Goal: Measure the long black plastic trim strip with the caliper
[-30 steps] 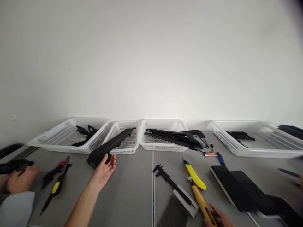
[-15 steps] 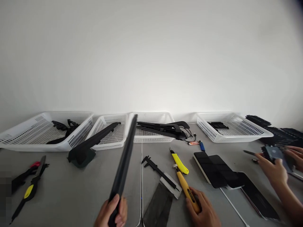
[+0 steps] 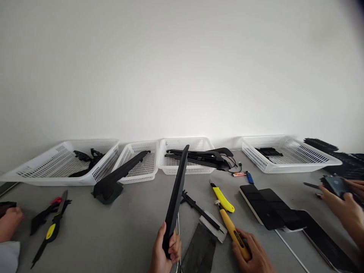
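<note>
My left hand [image 3: 165, 252] grips the near end of a long black plastic strip [image 3: 176, 195], which rises away from me toward the middle baskets. My right hand [image 3: 253, 254] is closed around the handle of an orange-yellow utility knife [image 3: 231, 231] that lies on the grey table [image 3: 127, 223]. A second yellow knife [image 3: 222, 197] and a black caliper [image 3: 199, 207] lie just beyond it. A dark flat sheet [image 3: 200, 252] sits between my hands.
Several white baskets line the wall, among them a left basket [image 3: 42, 168] and a right basket [image 3: 307, 161], some holding black parts. A long black trim piece [image 3: 119, 176] leans out of the second basket. Black tablets [image 3: 273, 210] lie at right. Other people's hands [image 3: 345, 206] [image 3: 8, 223] work at both edges.
The view shifted a little. The black strip in my left hand swung rightward and its far end dropped. My right hand stayed on the knife handle. A person's hand came into view at the left edge.
</note>
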Action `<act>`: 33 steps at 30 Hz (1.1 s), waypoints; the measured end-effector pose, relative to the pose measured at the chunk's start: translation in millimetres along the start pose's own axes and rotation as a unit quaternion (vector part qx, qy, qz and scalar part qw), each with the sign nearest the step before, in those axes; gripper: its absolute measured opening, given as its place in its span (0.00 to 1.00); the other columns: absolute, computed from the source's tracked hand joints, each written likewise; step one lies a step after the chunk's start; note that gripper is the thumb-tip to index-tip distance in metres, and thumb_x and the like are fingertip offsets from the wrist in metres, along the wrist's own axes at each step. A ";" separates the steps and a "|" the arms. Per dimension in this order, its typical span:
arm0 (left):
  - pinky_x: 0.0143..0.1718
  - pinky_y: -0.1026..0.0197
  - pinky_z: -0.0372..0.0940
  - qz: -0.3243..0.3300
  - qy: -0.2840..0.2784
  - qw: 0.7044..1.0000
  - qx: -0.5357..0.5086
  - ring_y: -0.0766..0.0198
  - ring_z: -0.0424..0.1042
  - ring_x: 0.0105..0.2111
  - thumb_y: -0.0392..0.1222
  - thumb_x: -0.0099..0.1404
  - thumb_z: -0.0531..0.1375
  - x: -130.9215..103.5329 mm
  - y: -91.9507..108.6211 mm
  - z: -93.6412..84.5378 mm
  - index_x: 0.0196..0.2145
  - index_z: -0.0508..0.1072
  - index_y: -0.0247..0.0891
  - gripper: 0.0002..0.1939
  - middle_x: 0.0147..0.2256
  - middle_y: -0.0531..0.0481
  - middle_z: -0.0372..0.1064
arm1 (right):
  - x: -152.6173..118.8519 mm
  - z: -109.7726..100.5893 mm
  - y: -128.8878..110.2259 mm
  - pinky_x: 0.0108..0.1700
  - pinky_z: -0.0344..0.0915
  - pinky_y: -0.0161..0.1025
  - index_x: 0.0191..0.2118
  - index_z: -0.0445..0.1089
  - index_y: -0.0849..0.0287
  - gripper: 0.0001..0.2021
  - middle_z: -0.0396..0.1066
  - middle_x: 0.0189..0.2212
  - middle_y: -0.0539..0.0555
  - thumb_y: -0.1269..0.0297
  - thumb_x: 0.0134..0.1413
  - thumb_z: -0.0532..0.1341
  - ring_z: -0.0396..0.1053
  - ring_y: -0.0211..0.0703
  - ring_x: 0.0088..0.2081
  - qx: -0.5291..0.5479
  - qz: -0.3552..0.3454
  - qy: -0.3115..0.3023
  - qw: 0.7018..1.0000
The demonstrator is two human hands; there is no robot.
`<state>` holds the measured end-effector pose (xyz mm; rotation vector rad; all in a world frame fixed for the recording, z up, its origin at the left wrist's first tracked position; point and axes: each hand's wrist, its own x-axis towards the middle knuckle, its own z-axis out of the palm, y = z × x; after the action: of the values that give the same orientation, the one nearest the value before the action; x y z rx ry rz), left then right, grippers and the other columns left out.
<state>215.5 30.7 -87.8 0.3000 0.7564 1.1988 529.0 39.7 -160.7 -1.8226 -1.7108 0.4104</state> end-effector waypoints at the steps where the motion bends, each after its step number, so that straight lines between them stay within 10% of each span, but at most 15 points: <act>1: 0.18 0.66 0.44 -0.003 -0.010 1.000 -0.012 0.73 0.40 0.17 0.73 0.56 0.69 0.6 0.8 -2.6 0.18 0.58 0.41 0.36 0.16 0.62 0.42 | 0.0 -0.2 -0.6 0.42 0.76 0.41 0.56 0.75 0.48 0.23 0.78 0.53 0.54 0.41 0.63 0.59 0.79 0.52 0.47 0.000 -0.002 0.002 1.000; 13: 0.18 0.64 0.44 -0.019 -0.010 0.996 -0.085 0.74 0.42 0.17 0.68 0.56 0.72 7.8 3.5 -8.8 0.21 0.65 0.38 0.32 0.17 0.62 0.44 | -2.1 -5.2 -15.1 0.37 0.74 0.40 0.55 0.74 0.48 0.23 0.78 0.53 0.53 0.42 0.63 0.59 0.79 0.51 0.44 -0.017 0.009 0.013 1.000; 23: 0.23 0.61 0.51 0.023 0.000 0.999 -0.033 0.69 0.50 0.19 0.68 0.65 0.66 9.2 3.3 3.7 0.50 0.75 0.37 0.31 0.19 0.60 0.54 | -1.6 -8.5 -29.1 0.35 0.73 0.42 0.53 0.75 0.49 0.22 0.79 0.50 0.54 0.43 0.62 0.57 0.78 0.51 0.40 -0.015 0.016 0.048 0.999; 28: 0.34 0.58 0.60 0.051 0.011 0.999 -0.001 0.64 0.63 0.27 0.57 0.69 0.66 8.0 5.2 8.4 0.35 0.72 0.37 0.19 0.25 0.53 0.64 | -2.7 -10.5 -35.2 0.39 0.73 0.42 0.52 0.75 0.51 0.22 0.78 0.51 0.55 0.43 0.62 0.57 0.79 0.52 0.44 -0.014 0.019 0.052 0.998; 33: 0.40 0.57 0.63 0.065 0.021 0.996 0.064 0.58 0.69 0.35 0.52 0.71 0.63 5.5 7.6 12.8 0.39 0.75 0.37 0.14 0.32 0.47 0.73 | -2.8 -11.1 -35.8 0.41 0.73 0.44 0.52 0.75 0.50 0.23 0.78 0.51 0.55 0.41 0.63 0.56 0.78 0.53 0.45 -0.012 0.028 0.047 0.998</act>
<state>219.4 40.7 -76.1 0.4366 0.8622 1.2843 506.9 34.2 -130.7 -1.8802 -1.6107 0.3243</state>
